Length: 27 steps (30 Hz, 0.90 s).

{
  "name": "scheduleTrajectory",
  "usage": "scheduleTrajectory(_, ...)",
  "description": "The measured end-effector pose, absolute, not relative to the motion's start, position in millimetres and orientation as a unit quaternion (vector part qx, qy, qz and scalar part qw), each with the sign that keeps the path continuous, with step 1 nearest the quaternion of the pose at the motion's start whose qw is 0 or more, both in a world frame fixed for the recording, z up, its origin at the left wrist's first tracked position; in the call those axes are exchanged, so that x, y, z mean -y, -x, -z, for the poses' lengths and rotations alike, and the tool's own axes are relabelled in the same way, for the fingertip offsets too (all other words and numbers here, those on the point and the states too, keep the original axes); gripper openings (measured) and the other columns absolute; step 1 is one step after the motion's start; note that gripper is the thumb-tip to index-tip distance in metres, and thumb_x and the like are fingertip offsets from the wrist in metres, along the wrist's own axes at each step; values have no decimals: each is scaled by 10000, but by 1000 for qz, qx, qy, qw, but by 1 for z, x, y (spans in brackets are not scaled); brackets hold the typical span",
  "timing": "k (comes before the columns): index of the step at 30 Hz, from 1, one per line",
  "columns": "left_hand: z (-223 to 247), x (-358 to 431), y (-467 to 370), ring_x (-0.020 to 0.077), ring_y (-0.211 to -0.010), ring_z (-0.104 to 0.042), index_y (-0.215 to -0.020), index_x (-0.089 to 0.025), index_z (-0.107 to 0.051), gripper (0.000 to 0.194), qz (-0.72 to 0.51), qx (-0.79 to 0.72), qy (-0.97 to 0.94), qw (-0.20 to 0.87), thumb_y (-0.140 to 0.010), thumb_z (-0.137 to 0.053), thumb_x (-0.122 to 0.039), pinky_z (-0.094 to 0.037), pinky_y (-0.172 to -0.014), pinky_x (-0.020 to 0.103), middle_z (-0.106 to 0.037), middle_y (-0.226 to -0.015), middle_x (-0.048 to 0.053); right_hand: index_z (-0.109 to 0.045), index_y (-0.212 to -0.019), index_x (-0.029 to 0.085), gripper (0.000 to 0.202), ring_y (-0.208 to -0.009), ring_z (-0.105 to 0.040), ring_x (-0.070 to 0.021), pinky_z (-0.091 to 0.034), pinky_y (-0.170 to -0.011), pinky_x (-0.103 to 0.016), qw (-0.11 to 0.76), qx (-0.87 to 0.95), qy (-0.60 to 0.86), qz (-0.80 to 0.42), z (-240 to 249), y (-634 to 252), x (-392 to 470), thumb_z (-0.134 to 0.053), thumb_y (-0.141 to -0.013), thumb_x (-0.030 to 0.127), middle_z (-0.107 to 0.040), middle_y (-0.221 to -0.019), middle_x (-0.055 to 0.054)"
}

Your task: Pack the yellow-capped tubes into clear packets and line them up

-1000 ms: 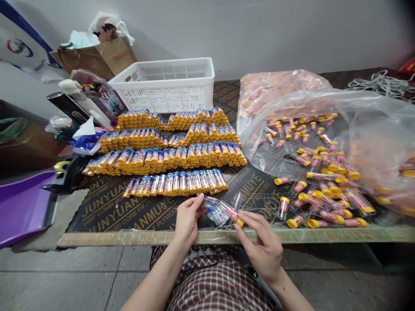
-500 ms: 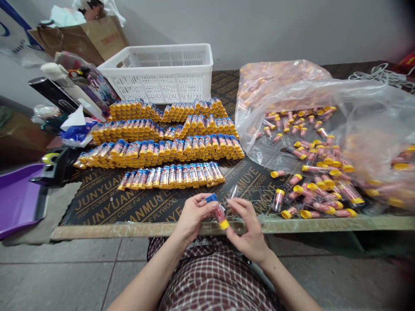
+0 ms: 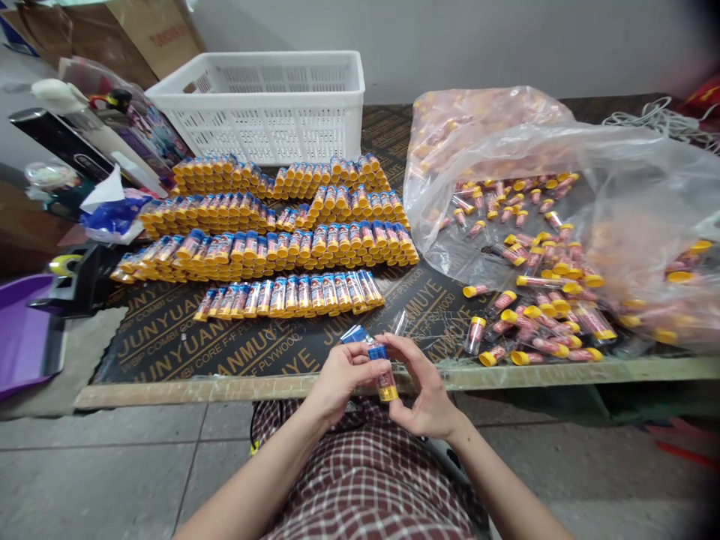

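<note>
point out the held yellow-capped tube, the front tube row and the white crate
Clear plastic tube with yellow cap (image 3: 385,382), head view: its lower part, near the cap
Front row of blue-and-yellow labelled tubes (image 3: 291,295), head view: a tube near the middle
White perforated plastic crate (image 3: 270,129), head view: its front wall

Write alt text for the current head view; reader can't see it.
A person's left hand holds a small tube with a blue band and yellow end at a dark table's front edge, the right hand curled close by. Beyond are rows of blue-and-yellow tubes and a white crate; loose yellow-capped tubes and clear plastic lie at right.
</note>
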State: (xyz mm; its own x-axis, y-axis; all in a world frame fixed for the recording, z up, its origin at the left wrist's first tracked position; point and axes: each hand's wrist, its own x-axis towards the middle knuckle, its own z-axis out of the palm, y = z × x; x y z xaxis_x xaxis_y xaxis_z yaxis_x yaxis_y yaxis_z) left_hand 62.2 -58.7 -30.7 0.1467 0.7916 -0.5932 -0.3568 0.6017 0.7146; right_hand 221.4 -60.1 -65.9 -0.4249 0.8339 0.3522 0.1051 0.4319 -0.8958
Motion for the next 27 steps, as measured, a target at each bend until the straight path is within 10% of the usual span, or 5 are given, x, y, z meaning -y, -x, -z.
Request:
scheduleTrajectory(10,20,52,-52,114,-541,-589,-749,-117,-681,349,-424,-550,-245,676,-506,-836,-313,-468,-581,239,-672,-650,43,-214,-1425,232,823,-1275,-410,-281,-394,-1034,-466,383,762,338,-397,56,-230,51,-624,-712,217,-343,-1440,-114)
scheduleTrajectory(18,-1,-9,77,146,-547,-554,-723,-154,-663,377,-439,-772,-418,191,-488,-810,-409,-405,-536,249,-611,-583,13,-601,-1143,150,627,-919,-563,-367,-394,-739,-502,229,723,649,64,93,-329,1,-362,-841,644,-636,-863,-198)
scheduleTrajectory(27,5,-16,88,181,-582,-543,-758,-156,-692,321,-330,-805,-491,40,-627,-717,-448,-382,-629,294,-601,-578,30,-612,-1065,174,581,-836,-535,-343,-341,-738,-493,140,738,654,84,107,-337,6,-344,-833,634,-659,-801,-143)
